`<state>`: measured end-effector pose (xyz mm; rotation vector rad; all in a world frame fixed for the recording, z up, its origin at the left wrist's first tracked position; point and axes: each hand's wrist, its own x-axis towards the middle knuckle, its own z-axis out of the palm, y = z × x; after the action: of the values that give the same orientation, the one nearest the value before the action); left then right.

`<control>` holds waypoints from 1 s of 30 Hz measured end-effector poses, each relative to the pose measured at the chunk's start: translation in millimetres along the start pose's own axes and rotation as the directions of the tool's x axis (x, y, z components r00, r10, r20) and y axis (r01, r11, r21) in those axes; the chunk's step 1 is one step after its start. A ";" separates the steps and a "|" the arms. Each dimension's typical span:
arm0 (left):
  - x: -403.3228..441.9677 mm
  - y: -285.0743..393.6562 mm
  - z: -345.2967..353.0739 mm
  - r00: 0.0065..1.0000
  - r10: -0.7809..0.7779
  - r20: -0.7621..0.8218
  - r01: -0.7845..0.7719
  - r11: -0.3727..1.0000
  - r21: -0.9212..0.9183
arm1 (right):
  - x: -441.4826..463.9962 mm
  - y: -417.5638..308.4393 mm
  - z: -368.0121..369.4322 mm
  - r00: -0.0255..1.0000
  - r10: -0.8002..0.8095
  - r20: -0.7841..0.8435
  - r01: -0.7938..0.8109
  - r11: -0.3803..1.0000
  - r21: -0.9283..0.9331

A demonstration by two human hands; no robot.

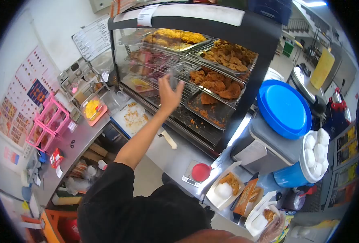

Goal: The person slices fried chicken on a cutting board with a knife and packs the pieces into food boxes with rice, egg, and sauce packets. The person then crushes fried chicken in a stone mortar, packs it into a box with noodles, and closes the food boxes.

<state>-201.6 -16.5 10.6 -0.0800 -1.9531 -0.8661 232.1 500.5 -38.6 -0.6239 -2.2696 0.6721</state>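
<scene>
My left hand reaches up at the glass front of a heated display cabinet. Its thumb and fingers curve around a blurred grey thing that I cannot make out. Behind it, fried chicken lies on metal trays on wire racks. At the lower right my right hand, in a clear plastic glove, grips the side of a white takeaway box with rice and a piece of chicken. Beside that stand an orange-sided box and another open box with rice and chicken.
A knife lies by a crumb-strewn board. A scale bears a red bowl. At right are a blue lid and a blue tub of white wrapped portions. Pink baskets stand on the left counter.
</scene>
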 end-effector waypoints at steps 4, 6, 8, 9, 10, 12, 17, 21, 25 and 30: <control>-43.7 62.8 -0.5 0.985 0.092 0.145 -0.079 0.993 -0.090 | 35.2 -66.4 6.7 0.996 -0.064 0.059 0.067 0.997 -0.043; -54.2 90.7 -5.9 0.957 0.132 0.257 -0.092 0.983 -0.161 | 53.0 -38.4 34.6 0.964 -0.264 -0.040 0.266 0.937 0.227; -65.4 106.4 -4.5 0.937 0.143 0.320 -0.047 0.956 -0.289 | 61.8 -60.1 53.3 0.947 -0.318 -0.046 0.313 0.883 0.350; -66.3 116.4 -8.5 0.924 0.216 0.314 -0.099 0.932 -0.348 | 64.4 -66.5 64.2 0.906 -0.415 -0.082 0.418 0.849 0.323; -69.8 123.2 -9.5 0.906 0.223 0.359 -0.071 0.918 -0.391 | 58.2 -91.6 67.7 0.950 -0.312 0.013 0.273 0.852 0.446; -80.9 130.9 -4.9 0.880 0.250 0.403 -0.045 0.890 -0.454 | 59.1 -109.1 69.6 0.869 -0.491 0.065 0.457 0.845 0.279; -93.5 152.6 -1.0 0.829 0.307 0.467 -0.010 0.844 -0.537 | 42.3 -143.5 83.1 0.834 -0.552 -0.021 0.543 0.811 0.217; -97.8 161.4 0.0 0.795 0.327 0.511 0.047 0.806 -0.590 | 13.0 -178.0 75.5 0.959 -0.274 0.076 0.237 0.918 0.317; -78.1 139.6 -12.5 0.655 0.410 0.634 0.193 0.721 -0.666 | 1.6 -224.5 79.8 0.912 -0.408 0.039 0.392 0.896 0.210; -52.9 85.5 -32.1 0.579 0.562 0.591 0.293 0.534 -0.794 | -19.6 -281.0 93.6 0.951 -0.257 0.169 0.240 0.964 0.115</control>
<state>-115.6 43.2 23.7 -1.5058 -2.0096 -1.8304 109.7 250.7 65.0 -0.2317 -2.4159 0.7294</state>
